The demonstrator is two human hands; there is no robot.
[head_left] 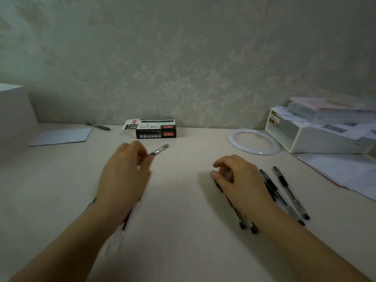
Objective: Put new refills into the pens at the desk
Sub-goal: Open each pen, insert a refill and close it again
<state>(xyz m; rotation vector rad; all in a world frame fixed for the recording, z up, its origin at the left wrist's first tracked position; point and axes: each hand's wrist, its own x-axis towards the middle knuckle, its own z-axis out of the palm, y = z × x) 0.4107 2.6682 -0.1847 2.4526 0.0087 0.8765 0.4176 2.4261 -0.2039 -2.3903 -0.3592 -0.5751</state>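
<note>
The left hand [124, 171] pinched a pen [159, 150] pointing toward the refill box [155, 130]; right hand [240, 180], fingers curled, covered pens [284, 194].

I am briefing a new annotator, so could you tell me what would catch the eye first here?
First the two hands at centre: the left hand pinches a blurred pen part, the right hand rests on pens lying right of centre. Behind them, a black refill box sits open by the wall.

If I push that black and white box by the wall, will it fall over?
Probably not: the black and white cardboard refill box lies flat on its broad side, so it should slide rather than tip. It looks light, and its end flap is open, so refills might slip out.
</note>
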